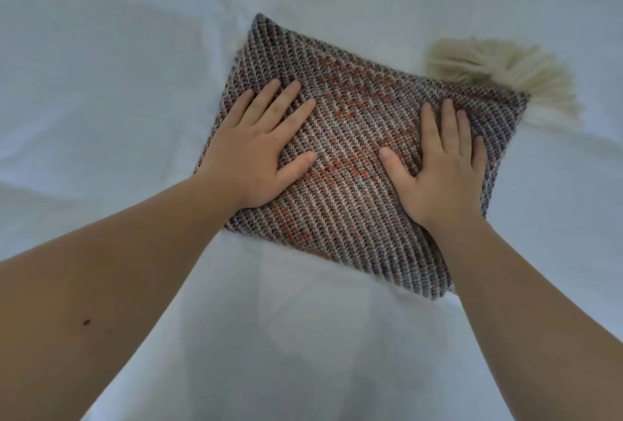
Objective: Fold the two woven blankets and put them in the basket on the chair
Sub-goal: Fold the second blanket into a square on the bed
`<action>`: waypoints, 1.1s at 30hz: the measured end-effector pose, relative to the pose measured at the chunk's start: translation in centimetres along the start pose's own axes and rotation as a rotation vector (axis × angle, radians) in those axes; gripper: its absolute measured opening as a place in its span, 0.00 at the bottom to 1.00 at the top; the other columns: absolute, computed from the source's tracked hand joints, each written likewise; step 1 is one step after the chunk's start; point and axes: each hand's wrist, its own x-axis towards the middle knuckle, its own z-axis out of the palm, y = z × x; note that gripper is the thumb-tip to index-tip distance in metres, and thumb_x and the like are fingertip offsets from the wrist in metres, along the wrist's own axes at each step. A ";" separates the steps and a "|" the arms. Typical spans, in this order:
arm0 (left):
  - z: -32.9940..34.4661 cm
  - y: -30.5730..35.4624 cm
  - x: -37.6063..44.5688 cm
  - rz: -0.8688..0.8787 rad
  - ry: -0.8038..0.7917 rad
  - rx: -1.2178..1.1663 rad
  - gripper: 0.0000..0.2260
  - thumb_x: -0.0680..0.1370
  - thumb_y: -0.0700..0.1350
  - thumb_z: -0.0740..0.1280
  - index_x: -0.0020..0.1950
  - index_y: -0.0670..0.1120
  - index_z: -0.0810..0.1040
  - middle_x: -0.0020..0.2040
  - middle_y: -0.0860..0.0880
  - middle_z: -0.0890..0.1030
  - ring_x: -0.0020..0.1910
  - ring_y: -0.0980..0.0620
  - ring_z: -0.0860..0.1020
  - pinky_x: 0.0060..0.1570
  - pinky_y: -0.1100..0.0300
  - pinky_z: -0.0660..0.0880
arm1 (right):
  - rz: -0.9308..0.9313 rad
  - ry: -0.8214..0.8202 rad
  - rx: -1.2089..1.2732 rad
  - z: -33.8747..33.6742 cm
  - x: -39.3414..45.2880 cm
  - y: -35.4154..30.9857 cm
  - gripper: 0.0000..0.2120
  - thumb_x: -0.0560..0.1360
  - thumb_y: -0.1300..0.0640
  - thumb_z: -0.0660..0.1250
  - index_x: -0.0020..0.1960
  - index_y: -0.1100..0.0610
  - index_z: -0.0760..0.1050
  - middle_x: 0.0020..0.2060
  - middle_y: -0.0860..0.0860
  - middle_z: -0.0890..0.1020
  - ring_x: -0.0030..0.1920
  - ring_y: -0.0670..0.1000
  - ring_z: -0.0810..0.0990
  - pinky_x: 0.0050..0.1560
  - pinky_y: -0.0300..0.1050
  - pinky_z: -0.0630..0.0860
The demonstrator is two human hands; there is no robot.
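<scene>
Pressing the folded woven blanket flat on the white sheet, your left hand and right hand lie open, gripping nothing; smooth outward evenly.

Both forearms run off the lower corners of the frame, the left hand and right hand cover patches of the folded blanket, whose inner layers stay hidden, and its cream fringe is partly tucked beneath it at upper right.
</scene>
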 end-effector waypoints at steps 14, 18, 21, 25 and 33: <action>-2.1 1.8 -1.1 -0.843 0.215 -0.780 0.39 0.71 0.69 0.68 0.76 0.50 0.63 0.69 0.50 0.74 0.66 0.48 0.74 0.67 0.49 0.70 | 0.469 0.081 0.646 -1.6 -3.7 0.5 0.42 0.73 0.32 0.65 0.79 0.39 0.47 0.77 0.51 0.60 0.76 0.55 0.59 0.75 0.57 0.57; -4.8 -0.9 -1.6 -1.029 -0.021 -1.245 0.31 0.67 0.62 0.78 0.61 0.45 0.77 0.54 0.49 0.83 0.51 0.48 0.83 0.57 0.49 0.78 | 0.427 0.036 0.716 -2.6 -4.0 0.8 0.42 0.74 0.36 0.68 0.80 0.42 0.51 0.72 0.49 0.68 0.71 0.51 0.68 0.70 0.48 0.63; -5.5 -2.5 -3.5 -0.977 -0.130 -1.338 0.24 0.68 0.59 0.78 0.56 0.45 0.79 0.52 0.48 0.85 0.43 0.50 0.86 0.48 0.53 0.81 | 0.391 0.008 0.674 -3.3 -4.0 0.9 0.41 0.74 0.36 0.68 0.80 0.43 0.53 0.73 0.48 0.69 0.71 0.51 0.69 0.72 0.49 0.64; -6.1 -2.1 -4.7 -0.753 0.058 -0.895 0.25 0.73 0.59 0.74 0.67 0.52 0.77 0.53 0.57 0.80 0.49 0.58 0.79 0.55 0.56 0.74 | 0.356 0.060 0.614 -4.0 -3.7 0.2 0.41 0.73 0.38 0.70 0.79 0.45 0.55 0.72 0.50 0.68 0.70 0.51 0.69 0.70 0.47 0.65; -10.2 -2.6 1.7 -0.718 0.150 -1.302 0.10 0.77 0.45 0.73 0.55 0.43 0.80 0.47 0.48 0.86 0.43 0.52 0.86 0.46 0.58 0.82 | 0.376 0.226 0.632 -5.3 0.2 -1.1 0.40 0.73 0.43 0.71 0.79 0.49 0.56 0.73 0.52 0.64 0.68 0.46 0.67 0.64 0.38 0.62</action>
